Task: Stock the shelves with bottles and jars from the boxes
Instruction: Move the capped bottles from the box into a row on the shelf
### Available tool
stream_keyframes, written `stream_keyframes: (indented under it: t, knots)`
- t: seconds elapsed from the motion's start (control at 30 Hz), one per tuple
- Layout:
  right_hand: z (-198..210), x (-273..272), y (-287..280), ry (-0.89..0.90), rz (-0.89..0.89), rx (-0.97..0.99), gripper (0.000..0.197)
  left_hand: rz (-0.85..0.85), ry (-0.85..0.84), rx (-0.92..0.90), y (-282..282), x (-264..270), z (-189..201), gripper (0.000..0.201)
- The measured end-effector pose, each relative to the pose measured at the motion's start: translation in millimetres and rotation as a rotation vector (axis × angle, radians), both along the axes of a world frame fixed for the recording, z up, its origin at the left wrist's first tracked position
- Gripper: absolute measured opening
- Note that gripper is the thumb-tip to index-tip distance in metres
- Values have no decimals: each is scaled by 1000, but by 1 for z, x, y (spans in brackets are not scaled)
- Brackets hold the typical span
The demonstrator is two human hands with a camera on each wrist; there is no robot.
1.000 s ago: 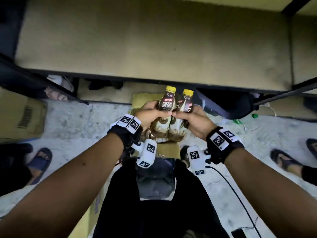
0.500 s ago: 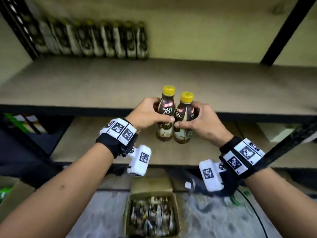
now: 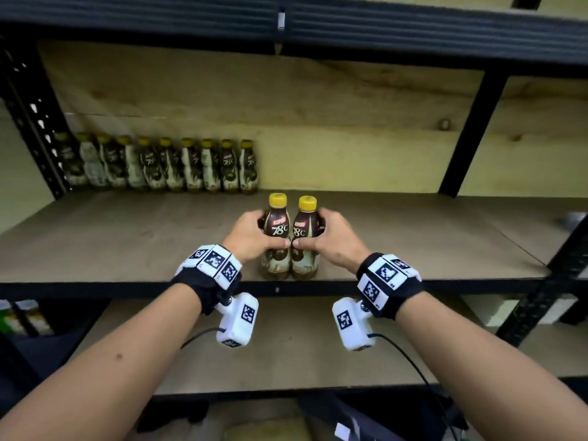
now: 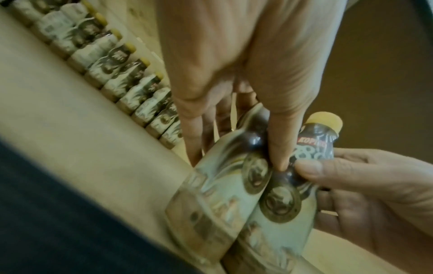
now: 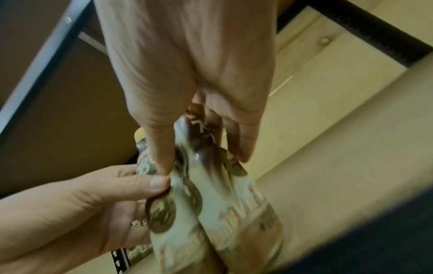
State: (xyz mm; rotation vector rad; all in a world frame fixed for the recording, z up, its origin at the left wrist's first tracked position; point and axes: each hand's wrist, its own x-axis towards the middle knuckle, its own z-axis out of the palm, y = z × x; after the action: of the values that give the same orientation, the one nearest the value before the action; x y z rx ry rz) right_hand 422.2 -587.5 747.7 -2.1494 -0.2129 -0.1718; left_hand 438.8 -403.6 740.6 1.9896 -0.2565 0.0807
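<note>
Two arms reach out over the front edge of the shelf [image 3: 127,243]. The left hand [image 3: 251,235] has its grip wrapped round the left bottle [image 3: 276,237], thumb in front and fingers behind. Right beside it, the right hand [image 3: 331,238] has its grip wrapped round the right bottle [image 3: 304,240] the same way. The two bottles touch side by side, standing up at the front of the shelf. Far behind the left grip, a row of bottles [image 3: 159,165] lines the back wall.

Head view faces shelf [image 3: 127,249]; wrist views look close.
</note>
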Motion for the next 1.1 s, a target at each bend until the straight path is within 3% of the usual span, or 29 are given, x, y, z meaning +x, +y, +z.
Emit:
stream_keyframes:
  t: [0.07, 0.17, 0.27, 0.53, 0.77, 1.1]
  knots:
    - [10, -1, -3, 24, 34, -85, 48, -45, -49, 108, 2, 1, 10, 50]
    - [18, -1, -8, 21, 47, -138, 37, -26, -132, 267, 4, -2, 27, 36]
    - [16, 3, -6, 20, 7, -139, 38, -19, -148, 337, 6, 4, 34, 36]
    - [16, 36, 32, 84, -65, -71, 45, 62, -109, 423, 27, 46, 38, 45]
    - [23, 71, 68, 75, -215, -114, 37, 65, -103, 456, 48, 102, 39, 49]
    - [28, 122, 61, 111, -329, -160, 44, 51, -68, 462, 36, 184, 44, 56]
